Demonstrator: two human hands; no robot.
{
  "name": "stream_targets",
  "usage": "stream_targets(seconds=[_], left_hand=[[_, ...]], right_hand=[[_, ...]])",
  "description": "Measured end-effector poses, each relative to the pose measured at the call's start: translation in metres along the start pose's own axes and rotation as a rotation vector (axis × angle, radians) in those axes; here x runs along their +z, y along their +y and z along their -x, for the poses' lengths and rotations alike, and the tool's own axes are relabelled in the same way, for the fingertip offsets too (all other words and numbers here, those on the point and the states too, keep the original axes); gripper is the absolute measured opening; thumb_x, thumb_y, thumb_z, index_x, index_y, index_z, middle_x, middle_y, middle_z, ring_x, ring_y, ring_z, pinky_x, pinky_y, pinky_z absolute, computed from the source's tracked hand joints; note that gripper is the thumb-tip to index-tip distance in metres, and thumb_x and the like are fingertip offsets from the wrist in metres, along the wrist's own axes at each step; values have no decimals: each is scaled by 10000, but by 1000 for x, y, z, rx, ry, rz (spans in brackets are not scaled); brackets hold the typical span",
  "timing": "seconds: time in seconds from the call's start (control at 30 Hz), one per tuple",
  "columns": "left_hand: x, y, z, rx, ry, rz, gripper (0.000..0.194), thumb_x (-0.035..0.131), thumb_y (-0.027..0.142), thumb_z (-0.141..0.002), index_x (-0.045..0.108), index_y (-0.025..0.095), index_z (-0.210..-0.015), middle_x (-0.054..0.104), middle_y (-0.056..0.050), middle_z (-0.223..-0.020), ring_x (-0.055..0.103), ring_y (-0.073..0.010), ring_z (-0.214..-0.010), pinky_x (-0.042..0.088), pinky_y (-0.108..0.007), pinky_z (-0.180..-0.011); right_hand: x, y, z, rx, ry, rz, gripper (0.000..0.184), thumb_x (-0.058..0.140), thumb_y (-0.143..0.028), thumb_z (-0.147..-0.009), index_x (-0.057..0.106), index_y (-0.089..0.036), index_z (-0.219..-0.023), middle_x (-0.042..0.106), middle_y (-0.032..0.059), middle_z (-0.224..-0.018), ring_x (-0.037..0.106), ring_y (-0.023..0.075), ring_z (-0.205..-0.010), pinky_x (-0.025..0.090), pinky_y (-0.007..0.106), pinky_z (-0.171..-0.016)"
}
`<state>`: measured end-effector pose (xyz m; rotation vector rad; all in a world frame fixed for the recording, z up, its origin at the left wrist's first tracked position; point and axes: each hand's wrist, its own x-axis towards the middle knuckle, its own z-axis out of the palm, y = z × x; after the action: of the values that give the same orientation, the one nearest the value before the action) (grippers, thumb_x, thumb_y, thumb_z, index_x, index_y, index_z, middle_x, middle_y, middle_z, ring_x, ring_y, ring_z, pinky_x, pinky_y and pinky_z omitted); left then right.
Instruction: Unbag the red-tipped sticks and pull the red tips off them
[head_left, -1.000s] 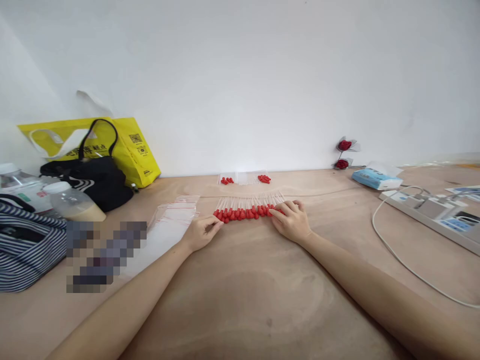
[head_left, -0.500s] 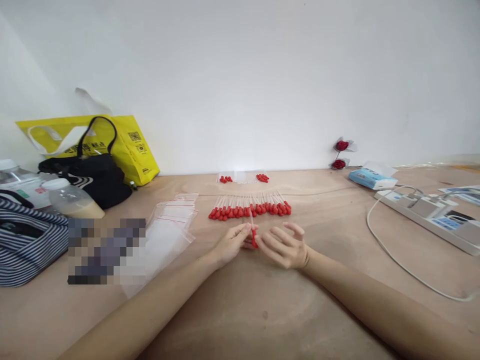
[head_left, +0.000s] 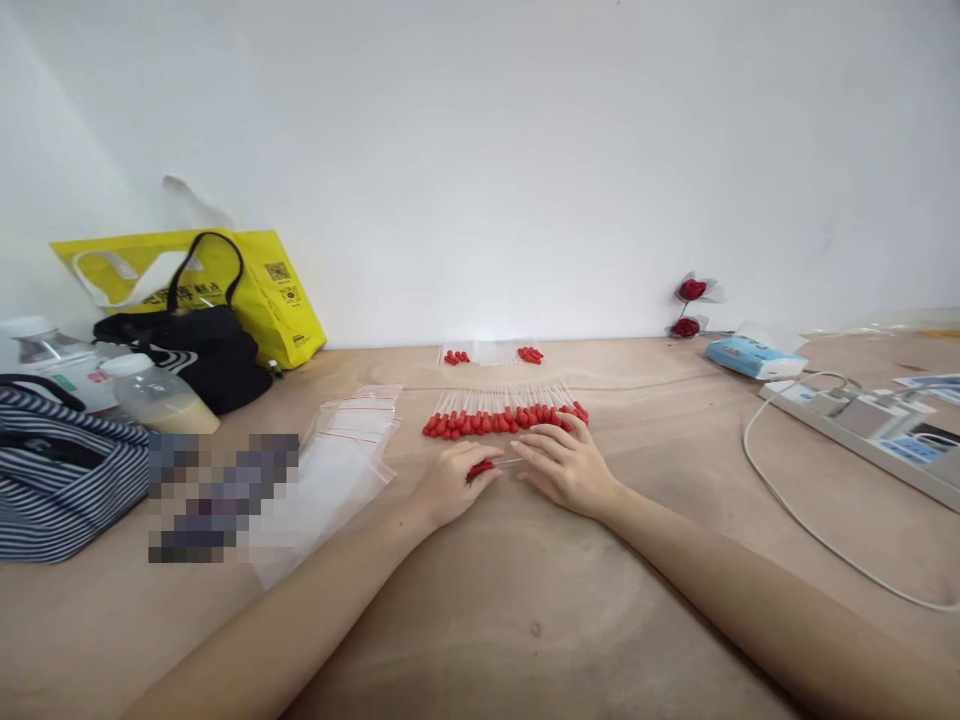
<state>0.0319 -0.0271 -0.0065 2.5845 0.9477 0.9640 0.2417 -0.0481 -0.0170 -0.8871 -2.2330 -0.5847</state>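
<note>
My left hand (head_left: 454,483) is closed around a red-ended piece (head_left: 481,468), its red end showing between thumb and fingers. The thin pale stem of this piece points right, to the fingertips of my right hand (head_left: 566,468), which are closed at its far end. Both hands are low over the table, close together. Just beyond them lies a row of similar red-ended pieces (head_left: 487,422), red ends toward me and thin pale stems pointing to the wall. The exact kind of these pieces is too small to make out.
Clear zip bags (head_left: 337,465) lie at left, beside a blurred patch. Farther left are a striped bag (head_left: 67,480), a bottle (head_left: 165,395), a black bag (head_left: 202,360) and a yellow bag (head_left: 289,310). Clear bags with red pieces (head_left: 530,355) lie by the wall. A tissue pack (head_left: 750,357) and power strip (head_left: 862,430) are right.
The held piece has turned from upright to nearly level, stem to the right. My right hand has moved from open beside it to closed at its stem end. The view has shifted slightly.
</note>
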Motion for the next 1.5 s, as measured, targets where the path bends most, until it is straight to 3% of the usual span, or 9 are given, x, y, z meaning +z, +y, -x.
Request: stream_targets(seconds=[0.17,0.3,0.7,1.0,1.5], left_hand=[[7,-3,2,131,76,-85,166,534,268,-806,622,181,-916,669,-46,-816,602,-156,-755,486,-302,-725],[6,-9,5,178,139,-150,204,536,267,-811,617,166,-969,678,-60,-909,593,-185,-905,472,-341,-818],[5,-16,2,223,72,-295,238,480,281,-845,609,184,-1021,633,-66,-1078,504,-218,-1113,386,-448,-948],[4,-14,3,320,109,-363,195,453,226,-859,644,186,-864,660,-36,-1022,539,-197,-1073,383,-430,-946],[0,-8,5,331,62,-374,229,411,148,-859,638,180,-864,650,-25,-1046,502,-208,-1113,350,-447,-950]], right_hand=[[10,-1,-6,13,32,-46,208,492,-297,-846,610,-215,-997,687,14,-753,569,164,-837,246,438,-943],[13,-1,-7,-2,77,-25,187,471,-240,-857,623,-212,-961,684,0,-691,573,152,-787,262,419,-927],[15,-4,-8,-44,82,-49,216,432,-176,-862,596,-188,-1003,689,23,-769,586,154,-835,308,424,-942],[15,-4,-6,-91,106,-48,208,414,-123,-854,612,-169,-897,683,24,-787,586,150,-853,341,408,-940],[12,-7,-6,-87,102,-87,196,410,-142,-867,604,-171,-855,685,22,-772,577,153,-927,317,418,-954]])
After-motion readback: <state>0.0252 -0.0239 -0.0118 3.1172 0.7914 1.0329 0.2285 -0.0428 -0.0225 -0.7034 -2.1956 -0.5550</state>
